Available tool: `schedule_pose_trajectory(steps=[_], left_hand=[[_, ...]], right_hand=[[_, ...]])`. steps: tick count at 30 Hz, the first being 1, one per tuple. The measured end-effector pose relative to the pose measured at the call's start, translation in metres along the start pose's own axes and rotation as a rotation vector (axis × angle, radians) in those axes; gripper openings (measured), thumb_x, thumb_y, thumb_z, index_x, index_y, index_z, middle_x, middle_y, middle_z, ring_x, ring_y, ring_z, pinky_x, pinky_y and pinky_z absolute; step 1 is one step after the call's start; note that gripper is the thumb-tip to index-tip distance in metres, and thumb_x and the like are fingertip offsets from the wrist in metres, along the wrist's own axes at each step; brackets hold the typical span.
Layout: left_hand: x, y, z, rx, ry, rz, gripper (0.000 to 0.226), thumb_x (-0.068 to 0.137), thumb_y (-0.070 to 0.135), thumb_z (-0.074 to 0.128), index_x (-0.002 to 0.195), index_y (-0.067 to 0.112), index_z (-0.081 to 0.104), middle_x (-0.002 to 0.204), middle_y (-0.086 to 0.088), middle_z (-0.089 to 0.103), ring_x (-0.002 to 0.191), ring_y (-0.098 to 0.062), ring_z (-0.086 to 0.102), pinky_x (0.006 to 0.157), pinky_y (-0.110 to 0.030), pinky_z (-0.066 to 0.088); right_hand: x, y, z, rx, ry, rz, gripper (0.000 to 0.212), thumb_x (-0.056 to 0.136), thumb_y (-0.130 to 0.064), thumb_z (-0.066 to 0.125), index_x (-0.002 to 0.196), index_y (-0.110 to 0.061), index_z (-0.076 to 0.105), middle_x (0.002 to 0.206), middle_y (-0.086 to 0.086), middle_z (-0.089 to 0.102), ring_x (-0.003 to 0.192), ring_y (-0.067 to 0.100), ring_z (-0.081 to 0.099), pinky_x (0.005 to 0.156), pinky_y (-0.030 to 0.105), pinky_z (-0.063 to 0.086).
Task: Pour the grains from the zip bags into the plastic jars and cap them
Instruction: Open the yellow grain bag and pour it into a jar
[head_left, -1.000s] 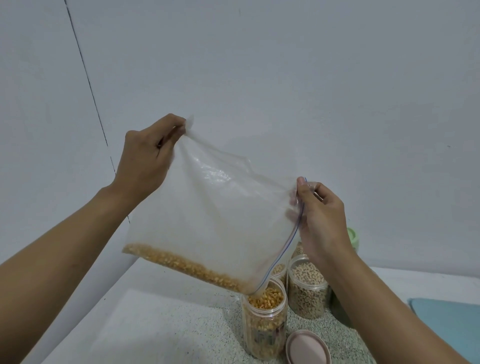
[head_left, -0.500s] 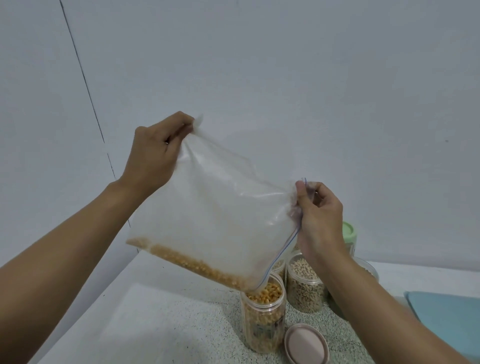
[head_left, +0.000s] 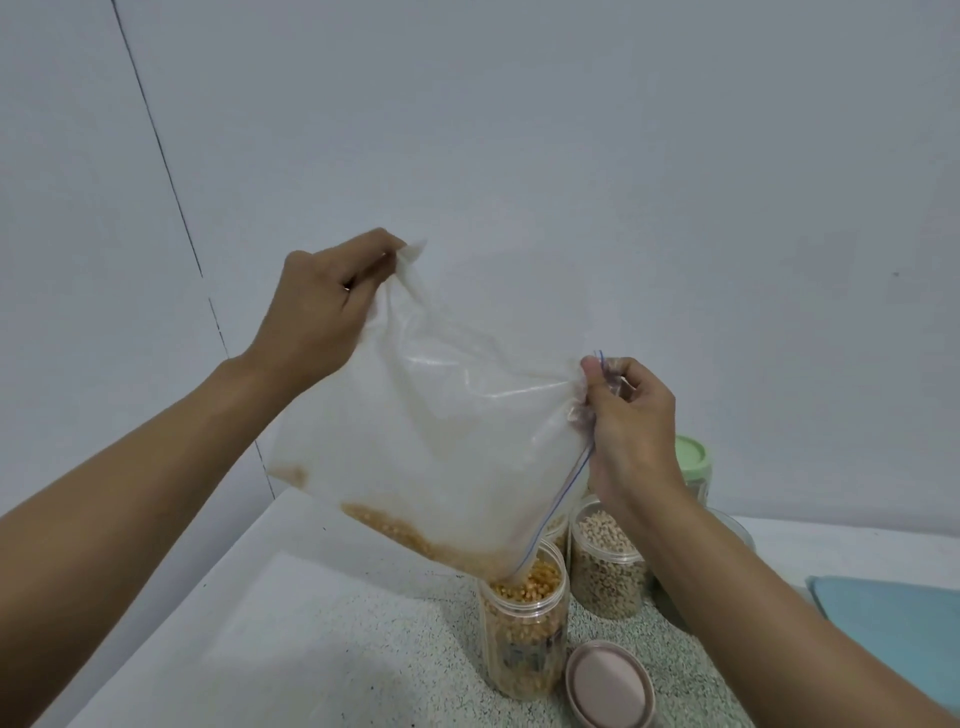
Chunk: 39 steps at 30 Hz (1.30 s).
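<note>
The left hand (head_left: 322, 312) pinches the zip bag's (head_left: 441, 441) raised corner and the right hand (head_left: 628, 415) pinches its zip end, fingers curled, so the bag's low corner sits at the mouth of the open jar (head_left: 522, 629) of yellow grains. A jar of pale grains (head_left: 605, 566) and a green-capped jar (head_left: 693, 462) crowd just behind, a pink lid (head_left: 608, 686) lies just beside; open counter (head_left: 337, 649) runs left to the wall (head_left: 571, 156)

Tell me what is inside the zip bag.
Yellow kernels line the zip bag's low edge down to the corner over the open jar. Cloudy plastic may hide strays higher up.
</note>
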<state>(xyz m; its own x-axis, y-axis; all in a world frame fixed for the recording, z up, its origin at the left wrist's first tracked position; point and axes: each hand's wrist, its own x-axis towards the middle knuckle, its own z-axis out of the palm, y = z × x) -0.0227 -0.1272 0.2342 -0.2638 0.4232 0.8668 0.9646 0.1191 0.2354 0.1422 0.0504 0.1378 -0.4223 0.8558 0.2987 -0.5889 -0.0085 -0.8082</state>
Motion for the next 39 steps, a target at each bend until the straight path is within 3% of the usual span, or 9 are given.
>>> schedule_pose_trajectory(steps=[5, 10, 14, 16, 19, 24, 29, 34, 39], left_hand=[[-0.005, -0.003, 0.004, 0.006, -0.083, -0.037, 0.019, 0.106, 0.013, 0.051, 0.101, 0.017, 0.068, 0.058, 0.009, 0.052, 0.047, -0.01, 0.038, 0.049, -0.015, 0.028], [-0.003, -0.012, -0.007, -0.12, -0.124, -0.319, 0.021, 0.104, 0.043, 0.053, 0.097, 0.029, 0.067, 0.05, -0.006, 0.04, 0.042, -0.014, 0.039, 0.044, -0.019, 0.037], [-0.01, -0.01, -0.021, -0.43, -0.258, -0.493, 0.041, 0.099, 0.056, 0.045, 0.111, 0.03, 0.074, 0.089, -0.003, 0.075, 0.075, -0.018, 0.072, 0.07, -0.032, 0.059], [-0.022, -0.018, -0.029, -0.472, -0.377, -0.553, 0.063, 0.093, 0.072, 0.034, 0.122, 0.028, 0.069, 0.105, -0.004, 0.078, 0.095, -0.021, 0.076, 0.085, -0.039, 0.057], [-0.053, -0.035, -0.033, -0.447, -0.436, -0.552, 0.092, 0.074, 0.096, 0.039, 0.12, 0.021, 0.068, 0.104, -0.008, 0.078, 0.099, -0.025, 0.074, 0.09, -0.043, 0.052], [-0.108, -0.049, -0.002, -0.178, -0.189, -0.42, 0.063, 0.093, 0.073, 0.045, 0.077, 0.013, 0.049, 0.07, -0.007, 0.046, 0.065, -0.026, 0.045, 0.059, -0.022, 0.034], [-0.079, -0.017, 0.011, -0.065, -0.031, -0.251, 0.039, 0.106, 0.037, 0.045, 0.077, 0.011, 0.04, 0.066, -0.012, 0.036, 0.057, -0.028, 0.034, 0.05, -0.026, 0.027], [-0.047, 0.002, 0.028, -0.027, -0.114, -0.097, 0.037, 0.107, 0.034, 0.044, 0.079, 0.011, 0.038, 0.067, -0.012, 0.039, 0.054, -0.026, 0.034, 0.048, -0.023, 0.027], [-0.02, 0.01, 0.032, -0.014, -0.159, -0.02, 0.037, 0.108, 0.033, 0.048, 0.077, 0.016, 0.037, 0.062, -0.01, 0.038, 0.056, -0.022, 0.037, 0.052, -0.021, 0.029]], right_hand=[[0.006, 0.009, -0.004, -0.056, 0.005, 0.042, 0.021, 0.102, -0.013, 0.06, 0.082, -0.01, 0.055, 0.062, -0.01, 0.051, 0.057, 0.008, 0.044, 0.052, 0.019, 0.044], [0.008, 0.014, -0.015, -0.018, -0.039, 0.089, 0.023, 0.103, -0.023, 0.059, 0.083, -0.012, 0.058, 0.06, -0.01, 0.057, 0.057, 0.005, 0.052, 0.056, 0.019, 0.049], [0.009, 0.014, -0.019, 0.041, -0.042, 0.102, 0.02, 0.101, -0.023, 0.06, 0.086, -0.011, 0.062, 0.069, -0.005, 0.063, 0.065, 0.008, 0.059, 0.063, 0.024, 0.051], [0.008, 0.016, -0.02, 0.052, -0.039, 0.099, 0.019, 0.101, -0.022, 0.06, 0.086, -0.01, 0.063, 0.071, -0.003, 0.063, 0.065, 0.009, 0.059, 0.062, 0.023, 0.052], [0.009, 0.02, -0.02, 0.079, -0.021, 0.112, 0.019, 0.101, -0.02, 0.06, 0.084, -0.009, 0.062, 0.07, -0.002, 0.063, 0.062, 0.009, 0.058, 0.057, 0.021, 0.052], [0.01, 0.027, -0.025, -0.001, -0.023, 0.099, 0.026, 0.102, -0.028, 0.057, 0.085, -0.009, 0.062, 0.076, 0.004, 0.065, 0.066, 0.012, 0.06, 0.054, 0.023, 0.05], [0.019, 0.035, -0.028, -0.169, 0.051, 0.085, 0.032, 0.103, -0.049, 0.047, 0.093, -0.02, 0.049, 0.081, 0.0, 0.063, 0.073, 0.017, 0.057, 0.065, 0.036, 0.047], [0.025, 0.045, -0.031, -0.2, 0.166, 0.039, 0.028, 0.106, -0.043, 0.044, 0.098, -0.016, 0.046, 0.083, 0.008, 0.05, 0.072, 0.019, 0.046, 0.058, 0.031, 0.039], [0.032, 0.046, -0.032, -0.179, 0.221, 0.045, 0.025, 0.107, -0.039, 0.046, 0.096, -0.017, 0.047, 0.09, 0.002, 0.058, 0.081, 0.018, 0.052, 0.073, 0.035, 0.044]])
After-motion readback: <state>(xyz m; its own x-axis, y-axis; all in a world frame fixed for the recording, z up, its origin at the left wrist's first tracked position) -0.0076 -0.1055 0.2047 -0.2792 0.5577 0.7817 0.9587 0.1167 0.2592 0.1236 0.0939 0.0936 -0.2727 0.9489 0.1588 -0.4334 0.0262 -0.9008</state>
